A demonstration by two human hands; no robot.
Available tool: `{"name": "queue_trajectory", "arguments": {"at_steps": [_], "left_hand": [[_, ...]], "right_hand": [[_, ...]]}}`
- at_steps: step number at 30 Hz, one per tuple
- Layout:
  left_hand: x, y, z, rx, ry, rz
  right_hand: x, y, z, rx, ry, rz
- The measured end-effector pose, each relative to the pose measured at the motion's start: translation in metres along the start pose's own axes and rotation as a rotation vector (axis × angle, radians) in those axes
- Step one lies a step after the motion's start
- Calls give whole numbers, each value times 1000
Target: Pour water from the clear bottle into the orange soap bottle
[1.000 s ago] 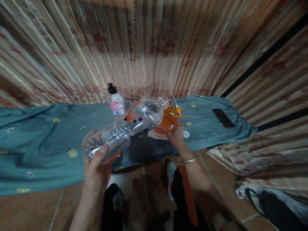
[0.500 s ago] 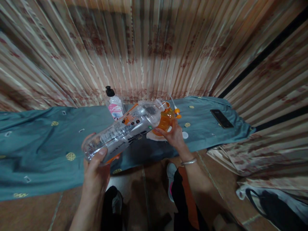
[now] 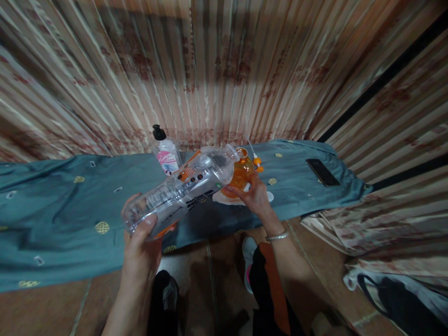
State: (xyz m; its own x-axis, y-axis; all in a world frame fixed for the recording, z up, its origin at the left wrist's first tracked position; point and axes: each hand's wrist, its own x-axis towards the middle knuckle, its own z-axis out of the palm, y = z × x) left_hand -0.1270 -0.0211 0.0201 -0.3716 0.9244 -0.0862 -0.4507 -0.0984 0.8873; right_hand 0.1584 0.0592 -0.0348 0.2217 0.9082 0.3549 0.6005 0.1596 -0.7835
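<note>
Left hand (image 3: 142, 235), lower left of centre: curled firmly around the base end of the clear bottle (image 3: 201, 179), thumb on top. Bottle lay tilted across mid-frame, neck toward upper right, orange-and-grey label facing up. Right hand (image 3: 257, 196), just right of centre: partly closed, thumb and fingers around the orange bottle (image 3: 241, 175). Clear bottle's mouth sat at the orange one's open top; couldn't tell if they touched or if anything flowed. Orange bottle was near frame centre, over a pale item (image 3: 227, 198), too hidden to identify. Orange pump (image 3: 258, 162) was just right of it, white cap (image 3: 270, 196) by the right hand. Black-topped bottle (image 3: 168, 156) stood left of centre, phone (image 3: 322, 171) at right, all on teal cloth (image 3: 70, 205).
</note>
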Motion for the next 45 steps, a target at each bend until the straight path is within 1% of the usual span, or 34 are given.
{"name": "queue_trajectory", "arguments": {"at_steps": [4,8,11,17,26,32,37,41,45], "left_hand": [[0,1,0,-21,22,-14],[0,2,-2,-33,13,-32],[-1,3,-3,-42,19,-22],[-1,3,-3,16,-11,12],[-1,1,2,6,15,8],[1,-1,5,-16,50,-6],[3,-2,0,10,4,11],[2,0,0,-2,38,-29],[1,3,11,-10,99,-26]], "right_hand": [[0,3,2,-20,9,-13],[0,5,3,-25,16,-29],[-1,5,3,-24,23,-34],[-1,3,3,-27,13,-1],[-1,-1,3,-43,8,8],[-2,5,5,-37,22,-27],[-2,11,5,-23,34,-50],[-2,11,5,-33,36,-30],[-2,10,5,-40,35,-23]]}}
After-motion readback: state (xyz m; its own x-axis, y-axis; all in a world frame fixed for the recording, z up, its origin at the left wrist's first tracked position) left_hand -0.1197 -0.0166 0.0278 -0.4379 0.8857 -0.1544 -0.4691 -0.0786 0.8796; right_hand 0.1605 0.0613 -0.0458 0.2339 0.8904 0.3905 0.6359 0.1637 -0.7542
